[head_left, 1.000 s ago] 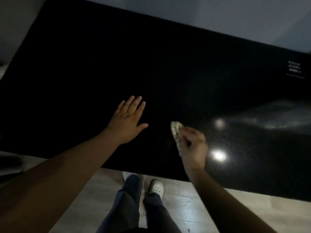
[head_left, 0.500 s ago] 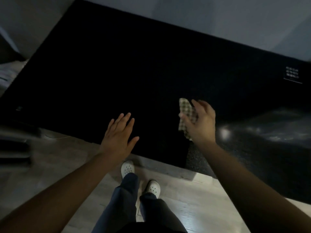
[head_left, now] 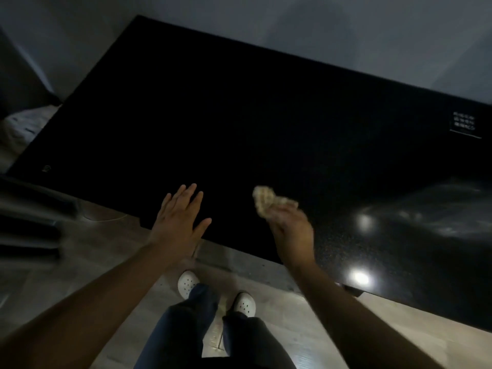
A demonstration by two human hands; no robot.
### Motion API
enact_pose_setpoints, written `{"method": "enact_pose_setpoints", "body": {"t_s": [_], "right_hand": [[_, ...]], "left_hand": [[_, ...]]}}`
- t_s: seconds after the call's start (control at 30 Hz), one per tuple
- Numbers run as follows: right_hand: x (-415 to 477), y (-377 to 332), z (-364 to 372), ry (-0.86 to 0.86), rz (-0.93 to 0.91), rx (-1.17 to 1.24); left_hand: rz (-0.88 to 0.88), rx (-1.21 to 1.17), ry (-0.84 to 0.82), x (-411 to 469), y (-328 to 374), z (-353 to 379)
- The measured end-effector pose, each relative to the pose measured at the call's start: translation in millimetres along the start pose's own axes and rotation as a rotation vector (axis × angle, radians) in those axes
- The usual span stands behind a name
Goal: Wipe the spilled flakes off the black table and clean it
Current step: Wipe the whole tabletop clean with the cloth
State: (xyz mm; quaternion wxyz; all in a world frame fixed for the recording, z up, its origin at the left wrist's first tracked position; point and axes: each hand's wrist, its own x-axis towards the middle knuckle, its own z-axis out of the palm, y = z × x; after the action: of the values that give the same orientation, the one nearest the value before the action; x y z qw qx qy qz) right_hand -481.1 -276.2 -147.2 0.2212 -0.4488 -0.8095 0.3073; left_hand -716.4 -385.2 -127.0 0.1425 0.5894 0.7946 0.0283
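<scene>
The black table [head_left: 239, 123] fills most of the head view, its near edge running from lower left to lower right. My right hand [head_left: 291, 230] grips a crumpled checked cloth [head_left: 266, 201] over the table close to the near edge. My left hand [head_left: 178, 219] lies flat with fingers straight and spread at the near edge, to the left of the cloth. No flakes show on the dark surface.
A white printed label [head_left: 464, 125] sits at the table's far right. Ceiling lights reflect on the right part of the top [head_left: 360, 278]. Pale wooden floor [head_left: 266, 283] and my white shoes [head_left: 187, 283] lie below the edge. Dark blurred bars [head_left: 29, 222] stand at the left.
My right hand has pulled the cloth back toward the near edge and bunched it up. My left hand stays flat near the edge. The view has shifted a little.
</scene>
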Motion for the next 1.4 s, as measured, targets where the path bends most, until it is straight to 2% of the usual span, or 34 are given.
{"method": "enact_pose_setpoints", "body": {"t_s": [0.07,0.13,0.2,0.27,0.33,0.4,0.5,0.6,0.73,0.87,0.93,1.0,1.03,1.1,1.17,1.23,1.4], "right_hand": [[-29.8,-17.5,0.1,-0.063,0.054,0.252],[-35.7,-24.7,-10.5,-0.044,0.240,0.442],[-19.1,-16.6,-29.6,0.029,0.408,0.498],[5.6,-2.0,-54.3,0.102,0.489,0.391],[21.7,9.9,-69.9,0.145,0.455,0.078],[24.7,13.3,-70.7,0.162,0.301,-0.121],[20.3,21.1,-46.7,0.057,0.172,-0.250],[23.2,35.5,-29.2,0.086,0.216,-0.343],[19.4,30.3,-16.5,0.163,0.243,-0.233],[-31.4,-19.5,17.0,0.177,0.211,-0.056],[-65.3,-37.1,34.9,0.003,0.207,0.031],[-97.4,-50.0,47.3,-0.226,0.139,0.013],[-109.7,-54.0,49.4,-0.261,0.133,0.039],[-115.6,-61.8,43.9,-0.182,0.216,0.110],[-102.6,-65.1,29.4,-0.011,0.303,0.184],[-79.5,-66.4,10.8,0.107,0.309,0.174],[-36.6,-71.8,-23.1,0.230,0.315,0.122]], "left_hand": [[-0.018,0.011,-0.021,-5.1,-1.0,0.9],[-0.019,0.003,-0.035,-9.0,-2.2,1.3],[-0.006,-0.003,-0.026,-9.0,-3.8,0.3],[-0.001,-0.005,-0.021,-6.3,-2.8,-1.9],[0.005,-0.005,-0.026,-3.3,-0.1,-4.5],[0.015,-0.011,-0.024,-0.9,2.3,-6.7],[0.045,-0.001,-0.008,1.9,0.6,-8.1],[0.052,-0.015,-0.002,3.6,-1.1,-11.8],[0.051,-0.015,-0.033,10.1,-7.0,-15.1],[0.046,-0.019,-0.038,10.3,-15.1,-13.9],[0.059,0.002,-0.039,6.0,-20.0,-12.1],[0.062,0.009,-0.042,1.3,-27.3,-9.7],[0.064,0.008,-0.040,-0.9,-30.5,-8.8],[0.074,0.015,-0.020,-4.6,-36.5,-8.6],[0.072,0.019,-0.038,-8.1,-40.7,-10.8],[0.074,0.003,-0.048,-11.0,-42.1,-14.8],[0.066,-0.073,-0.089,-17.6,-38.8,-32.2]]}}
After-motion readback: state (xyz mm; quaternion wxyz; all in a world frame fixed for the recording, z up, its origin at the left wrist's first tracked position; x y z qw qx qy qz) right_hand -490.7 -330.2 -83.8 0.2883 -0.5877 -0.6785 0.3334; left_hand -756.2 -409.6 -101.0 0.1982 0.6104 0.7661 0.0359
